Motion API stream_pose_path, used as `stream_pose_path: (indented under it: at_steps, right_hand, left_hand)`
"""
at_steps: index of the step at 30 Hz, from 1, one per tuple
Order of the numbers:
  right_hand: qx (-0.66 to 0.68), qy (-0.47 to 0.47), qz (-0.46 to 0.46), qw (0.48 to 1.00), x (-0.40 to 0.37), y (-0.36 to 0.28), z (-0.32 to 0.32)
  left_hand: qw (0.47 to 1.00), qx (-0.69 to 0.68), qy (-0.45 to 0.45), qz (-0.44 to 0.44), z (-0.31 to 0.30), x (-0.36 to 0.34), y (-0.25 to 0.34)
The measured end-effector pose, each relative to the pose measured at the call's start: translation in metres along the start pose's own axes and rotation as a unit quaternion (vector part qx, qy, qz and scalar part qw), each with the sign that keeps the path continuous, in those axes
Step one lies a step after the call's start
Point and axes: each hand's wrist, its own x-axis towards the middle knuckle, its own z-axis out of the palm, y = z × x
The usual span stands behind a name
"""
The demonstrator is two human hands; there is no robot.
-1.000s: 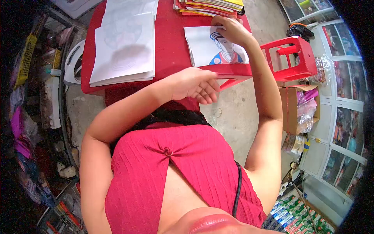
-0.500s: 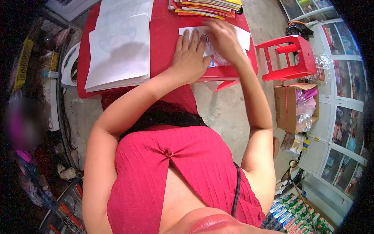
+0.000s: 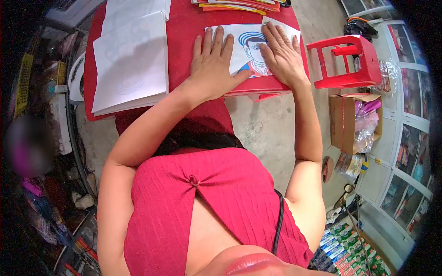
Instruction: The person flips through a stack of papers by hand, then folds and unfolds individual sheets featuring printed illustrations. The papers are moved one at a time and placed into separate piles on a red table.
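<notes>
Surface (image 3: 184,27): red, on concrete floor (image 3: 267,133); glass cabinets (image 3: 405,138) to your right. Your left hand (image 3: 212,66) and right hand (image 3: 282,55) lie flat on the print (image 3: 244,46) at the surface's near edge, fingers (image 3: 217,39) spread, gripping nothing. Paper stack (image 3: 131,64) lies leftward. Box (image 3: 341,124) by the stool (image 3: 347,60) holds plastic bags (image 3: 366,122).

The person wore a sleeveless red ribbed top (image 3: 221,207), gathered at a small knot (image 3: 194,180) above a slit down the front. A black cord (image 3: 280,221) ran down its right side. Left hand (image 3: 212,64) and right hand (image 3: 283,55) were bare.
</notes>
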Motion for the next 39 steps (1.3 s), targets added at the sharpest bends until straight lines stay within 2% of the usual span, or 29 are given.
stream_pose_path:
  at_steps: [14,17,20,22,24,25,26,28,29,31,33,34,36,39]
  right_hand:
    - [-0.003,-0.049,0.014,0.999,0.008,-0.001,-0.008]
    - [0.01,-0.05,0.009,0.999,0.008,0.0,-0.009]
    - [0.032,-0.077,0.027,0.996,0.01,-0.006,-0.02]
    - [0.048,-0.046,0.024,0.997,0.008,0.0,-0.019]
    - [0.063,-0.014,0.016,0.998,0.007,-0.003,-0.029]
    - [0.035,0.032,-0.008,0.999,0.006,-0.01,-0.04]
    - [0.007,0.078,-0.03,0.996,0.006,-0.018,-0.051]
    - [-0.004,0.117,-0.032,0.993,-0.001,-0.052,-0.072]
    - [0.057,0.106,-0.081,0.989,-0.005,-0.072,-0.079]
    - [0.135,0.079,-0.171,0.973,-0.018,-0.115,-0.076]
    - [0.164,0.053,-0.24,0.956,-0.022,-0.158,-0.057]
    - [0.175,0.045,-0.267,0.947,-0.024,-0.173,-0.04]
    - [0.156,0.052,-0.269,0.949,-0.02,-0.197,-0.014]
    - [0.153,0.047,-0.266,0.951,-0.013,-0.212,-0.002]
  left_hand:
    - [0.996,0.034,-0.066,-0.041,-0.009,0.009,-0.002]
    - [0.991,0.051,-0.11,-0.054,-0.016,0.012,0.003]
    - [0.996,0.011,-0.085,-0.019,-0.046,0.015,0.002]
    - [0.998,0.058,-0.001,-0.011,-0.076,0.017,-0.007]
    - [0.988,0.109,0.11,-0.006,-0.11,0.012,-0.042]
    - [0.993,0.094,0.074,0.008,-0.15,0.002,-0.057]
    - [0.986,0.128,0.096,0.039,-0.155,-0.015,-0.084]
    - [0.993,0.106,0.055,-0.004,-0.168,-0.052,-0.128]
    - [0.996,0.08,0.036,-0.02,-0.174,-0.071,-0.143]
    - [0.986,0.047,-0.018,-0.16,-0.174,-0.105,-0.162]
    - [0.971,-0.014,0.001,-0.24,-0.15,-0.135,-0.215]
    - [0.973,-0.016,-0.004,-0.228,-0.151,-0.139,-0.209]
    - [0.954,-0.128,0.002,-0.271,-0.158,-0.155,-0.199]
    - [0.964,-0.115,0.007,-0.24,-0.157,-0.164,-0.196]
